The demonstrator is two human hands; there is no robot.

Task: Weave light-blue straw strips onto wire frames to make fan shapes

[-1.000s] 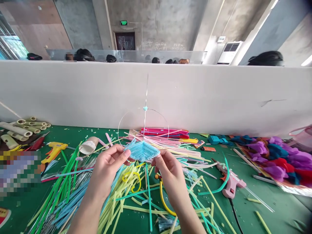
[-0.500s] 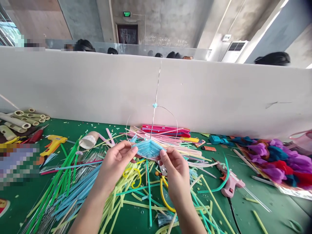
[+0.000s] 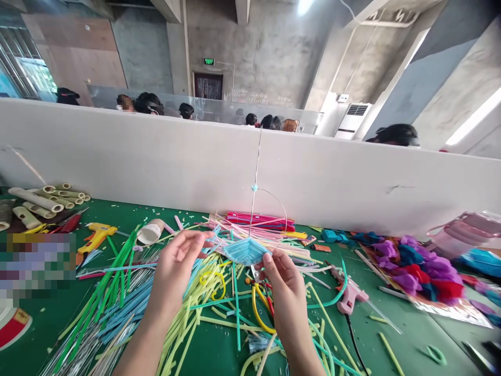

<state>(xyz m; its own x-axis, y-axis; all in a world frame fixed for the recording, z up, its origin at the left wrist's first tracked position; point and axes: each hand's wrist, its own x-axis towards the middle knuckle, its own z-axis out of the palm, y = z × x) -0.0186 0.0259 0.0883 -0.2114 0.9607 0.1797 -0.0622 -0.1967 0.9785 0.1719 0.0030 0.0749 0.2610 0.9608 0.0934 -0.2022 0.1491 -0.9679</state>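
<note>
A light-blue, leaf-shaped piece [image 3: 247,251], seemingly made of pipe cleaners laid side by side, is held over the heap. From its top rises a thin wire stem [image 3: 256,172] with a small blue knot, and a fine wire curves off to the right. My right hand [image 3: 287,277] pinches the piece at its right tip. My left hand [image 3: 178,266] is off the left tip, thumb and fingers pressed together; anything thin between them is too small to make out. Below lie yellow-handled scissors or pliers [image 3: 260,313], partly covered by my right hand.
Yellow-green pipe cleaners [image 3: 188,308], blue ones [image 3: 129,308] and green ones [image 3: 113,261] cover the green table. A yellow glue gun [image 3: 96,238] lies left, a pink glue gun [image 3: 351,296] right. Purple and red fluffy pieces [image 3: 418,261] lie farther right. A white partition [image 3: 156,156] stands behind.
My left hand has let go of the blue piece's left tip and moved slightly left and up from it. My right hand keeps its grip. The view has tilted up.
</note>
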